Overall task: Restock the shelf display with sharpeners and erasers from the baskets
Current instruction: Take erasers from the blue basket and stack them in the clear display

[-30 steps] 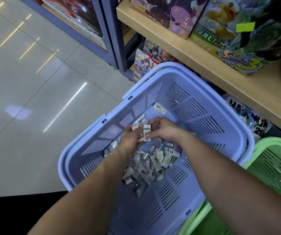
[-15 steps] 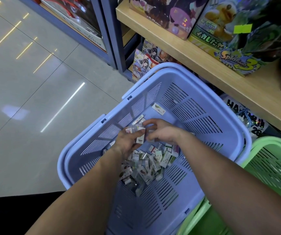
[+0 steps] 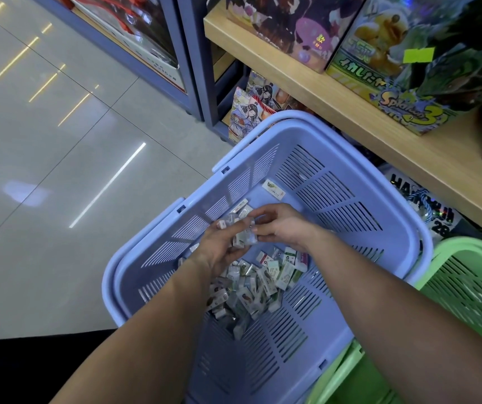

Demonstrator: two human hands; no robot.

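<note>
Head view, looking down into the blue basket (image 3: 324, 182). It stands on the tiled floor (image 3: 59, 176), its far rim close under the edge of the wooden shelf (image 3: 359, 121).

Both your forearms reach in from the near side. Your left hand (image 3: 219, 255) sits over the middle of the basket, palm turned partly up, fingers curled around a small cluster of held packets (image 3: 241, 236). The cluster is motion-blurred, so I cannot tell how many there are, or whether they are erasers or sharpeners.

Your right hand (image 3: 284, 228) meets it from the right. Thumb and fingertips (image 3: 258, 212) are closed on the right end of the same cluster, a pinch rather than a full grasp. The two hands touch at the cluster, which is lifted clear of the basket floor.

Stock location: the pile of packets (image 3: 258, 282) lies on the basket bottom just below and nearer than your hands, white and green wrappers jumbled at all angles. A lone packet (image 3: 274, 189) lies flat by itself near the far wall.

A green basket (image 3: 467, 290) sits against the blue one's right side, partly beneath it at the near corner. On the shelf above, a game box (image 3: 391, 83) stands upright with a yellow-green sticker on its face.
</note>
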